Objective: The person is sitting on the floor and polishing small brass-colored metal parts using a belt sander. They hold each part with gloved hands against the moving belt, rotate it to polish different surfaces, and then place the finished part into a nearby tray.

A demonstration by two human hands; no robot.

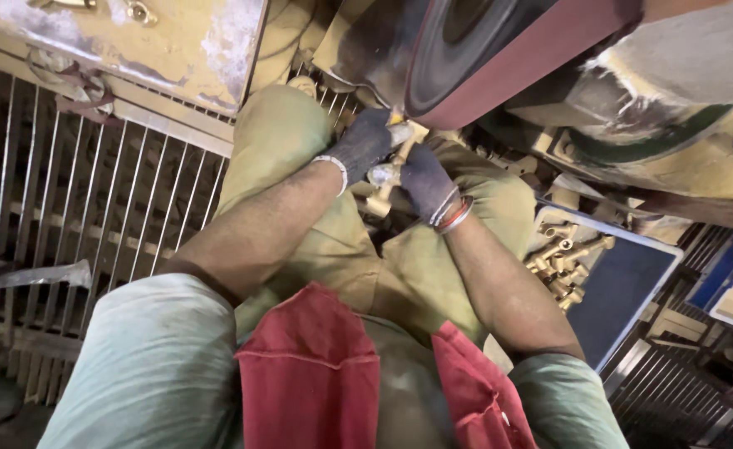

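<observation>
Both dark knit-gloved hands close around a tee-shaped brass pipe fitting [389, 170]: the left hand [362, 145] has a clenched grip on its upper end, pressed against the maroon sanding belt [533, 50], while the right hand [426, 185] is grasping the lower stem; both forearms reach forward over the knees, beside a blue tray [624, 287] of brass fittings [564, 262]

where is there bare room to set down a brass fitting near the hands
The dark blue tray has bare floor right of the brass fittings pile. The metal grate, left of the left knee, is mostly open. It is crowded where the left hand and right hand press the brass fitting to the sanding belt.
</observation>
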